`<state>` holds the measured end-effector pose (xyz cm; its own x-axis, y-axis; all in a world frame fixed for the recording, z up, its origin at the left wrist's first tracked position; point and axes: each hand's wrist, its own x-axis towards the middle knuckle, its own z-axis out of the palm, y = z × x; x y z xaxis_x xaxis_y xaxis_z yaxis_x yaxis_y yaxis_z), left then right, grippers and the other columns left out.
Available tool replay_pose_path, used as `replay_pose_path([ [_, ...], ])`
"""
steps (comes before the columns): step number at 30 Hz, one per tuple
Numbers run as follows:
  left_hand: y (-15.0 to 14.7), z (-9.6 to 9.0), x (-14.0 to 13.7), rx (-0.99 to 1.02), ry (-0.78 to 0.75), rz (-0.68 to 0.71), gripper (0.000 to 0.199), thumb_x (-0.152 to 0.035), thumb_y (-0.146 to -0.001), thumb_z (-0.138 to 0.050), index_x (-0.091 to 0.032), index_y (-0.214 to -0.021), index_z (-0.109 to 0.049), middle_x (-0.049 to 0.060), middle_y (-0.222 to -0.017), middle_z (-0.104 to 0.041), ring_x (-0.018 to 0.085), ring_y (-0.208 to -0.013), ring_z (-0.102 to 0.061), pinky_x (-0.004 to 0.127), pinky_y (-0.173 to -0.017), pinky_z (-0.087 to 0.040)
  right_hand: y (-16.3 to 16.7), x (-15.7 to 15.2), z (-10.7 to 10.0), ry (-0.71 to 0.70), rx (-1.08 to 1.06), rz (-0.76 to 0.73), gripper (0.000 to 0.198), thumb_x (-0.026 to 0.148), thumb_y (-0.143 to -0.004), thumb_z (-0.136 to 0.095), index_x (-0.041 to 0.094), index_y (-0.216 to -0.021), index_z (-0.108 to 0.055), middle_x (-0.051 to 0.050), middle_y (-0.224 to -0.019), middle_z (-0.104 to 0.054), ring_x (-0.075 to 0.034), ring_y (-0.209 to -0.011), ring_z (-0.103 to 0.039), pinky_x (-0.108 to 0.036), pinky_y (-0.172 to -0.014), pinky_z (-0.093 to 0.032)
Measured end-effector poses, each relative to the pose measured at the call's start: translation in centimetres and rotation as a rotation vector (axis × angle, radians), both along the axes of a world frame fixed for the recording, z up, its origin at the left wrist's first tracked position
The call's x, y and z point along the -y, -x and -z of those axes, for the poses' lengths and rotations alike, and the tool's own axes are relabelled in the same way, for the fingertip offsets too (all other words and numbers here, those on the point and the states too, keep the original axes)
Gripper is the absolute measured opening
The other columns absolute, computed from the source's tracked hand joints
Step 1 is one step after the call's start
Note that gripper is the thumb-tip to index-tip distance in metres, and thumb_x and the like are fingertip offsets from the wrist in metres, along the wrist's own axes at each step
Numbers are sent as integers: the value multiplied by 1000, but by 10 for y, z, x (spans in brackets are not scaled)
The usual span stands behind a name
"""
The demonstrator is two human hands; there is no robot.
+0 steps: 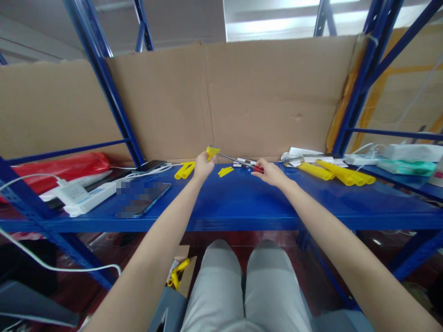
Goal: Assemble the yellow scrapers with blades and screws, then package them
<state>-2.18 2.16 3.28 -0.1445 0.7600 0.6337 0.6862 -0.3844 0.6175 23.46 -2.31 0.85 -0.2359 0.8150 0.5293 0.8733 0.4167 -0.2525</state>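
Out over the blue shelf (238,198), my left hand (204,166) is closed around a yellow plastic piece (212,151) with a wider top end. My right hand (272,173) grips a screwdriver (238,160) by its red handle. Its long metal shaft points left, and the tip is at or very near the yellow piece; contact is too small to tell. Below and between my hands lie small flat yellow parts (225,171). Two yellow tubes (184,170) rest just left of my left hand. Small white-and-dark pieces (242,162) lie behind the screwdriver.
Several yellow tubes (341,174) and white packaging (301,154) lie to the right. A phone (152,200), a white power strip (95,197) and cables are at left. Cardboard (249,97) stands behind. Below, an open box (188,274) holds yellow parts. Blue posts (121,106) frame the shelf.
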Motion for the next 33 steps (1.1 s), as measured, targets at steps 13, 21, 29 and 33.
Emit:
replay_pose_path([
  [13, 2, 2, -4, 18, -12, 49, 11, -23, -76, -54, -16, -82, -60, 9, -85, -68, 25, -90, -63, 33, -84, -48, 1, 6, -3, -42, 74, 19, 19, 34, -90, -49, 21, -93, -63, -8, -82, -69, -21, -75, -64, -26, -60, -36],
  [21, 1, 4, -5, 25, -17, 78, 13, -23, -76, -53, -16, -83, -61, 8, -85, -68, 24, -91, -63, 34, -84, -47, -2, 1, -2, -53, 51, 44, 15, 31, -85, -56, 21, -96, -56, -7, -85, -69, -21, -74, -63, -26, -60, -37],
  [29, 1, 1, -2, 4, -1, 45, 11, -26, -76, -55, -16, -79, -60, 8, -81, -67, 24, -86, -63, 33, -80, -48, 1, 3, -2, -4, 119, 96, 17, 36, -89, -50, 21, -94, -59, -9, -87, -70, -24, -81, -65, -27, -59, -36],
  [33, 0, 2, -2, 4, -13, 30, 11, -26, -76, -55, -17, -79, -59, 6, -79, -67, 23, -85, -63, 33, -79, -48, -2, -1, 0, -38, 84, 34, 20, 37, -84, -59, 22, -96, -55, -7, -86, -70, -22, -79, -64, -26, -60, -38],
])
